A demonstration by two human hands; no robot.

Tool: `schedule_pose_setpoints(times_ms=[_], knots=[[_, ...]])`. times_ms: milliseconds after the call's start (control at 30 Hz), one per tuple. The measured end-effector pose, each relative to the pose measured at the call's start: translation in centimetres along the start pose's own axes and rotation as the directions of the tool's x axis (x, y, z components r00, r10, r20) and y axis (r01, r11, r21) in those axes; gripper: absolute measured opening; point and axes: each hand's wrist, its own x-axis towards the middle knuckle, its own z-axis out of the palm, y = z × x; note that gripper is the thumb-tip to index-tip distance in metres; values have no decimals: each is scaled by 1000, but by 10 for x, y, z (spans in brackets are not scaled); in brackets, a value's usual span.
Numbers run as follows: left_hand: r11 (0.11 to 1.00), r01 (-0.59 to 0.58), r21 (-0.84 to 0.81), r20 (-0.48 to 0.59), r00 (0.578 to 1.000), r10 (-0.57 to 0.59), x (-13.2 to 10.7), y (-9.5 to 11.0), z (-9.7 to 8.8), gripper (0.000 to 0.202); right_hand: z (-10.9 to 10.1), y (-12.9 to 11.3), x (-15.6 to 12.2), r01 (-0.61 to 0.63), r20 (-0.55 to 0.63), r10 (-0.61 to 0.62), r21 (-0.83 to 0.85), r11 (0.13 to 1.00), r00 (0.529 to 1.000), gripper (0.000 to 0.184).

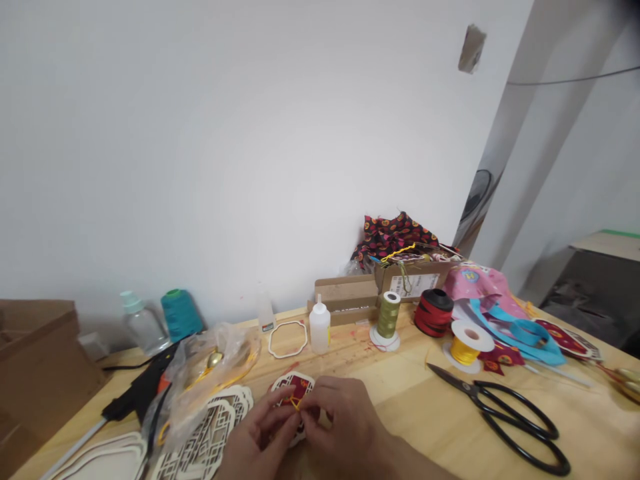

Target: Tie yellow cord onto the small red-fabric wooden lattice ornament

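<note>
Two hands meet over one ornament with a red middle and a pale frame, and a yellow cord.

The ornament [303, 385] is near the front of the wooden table [400, 407], partly covered by fingers. The right hand [345, 408] pinches the yellow cord [296, 404] between thumb and forefinger; the left hand [265, 430] has bent fingers beside it, but I cannot tell what they pinch. Leftward are lattice frames [220, 427], behind is a white bottle [320, 331], rightward lie black scissors [471, 389].
</note>
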Motion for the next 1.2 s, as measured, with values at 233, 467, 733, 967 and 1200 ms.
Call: schedule_pose_setpoints(times_ms=[233, 467, 733, 967, 1200], knots=[[999, -3, 33, -10, 1000, 3, 3, -1, -1, 29, 0, -5, 0, -14, -35, 16, 72, 997, 999, 10], [999, -5, 41, 0, 1000, 5, 0, -1, -2, 27, -4, -9, -2, 24, -24, -19, 219, 975, 1000, 13], [998, 5, -69, -4, 1000, -5, 0, 4, -1, 27, -10, -16, 1, 201, -47, -198, 382, 902, 979, 11], [998, -25, -53, -87, 996, 20, -1, 8, 3, 29, -19, -9, 8, -151, 11, 242, 809, 568, 970, 6], [999, -17, -30, -120, 993, 13, 0, 10, 4, 28, -9, 2, 12, -254, 192, 325, 954, 158, 926, 9]])
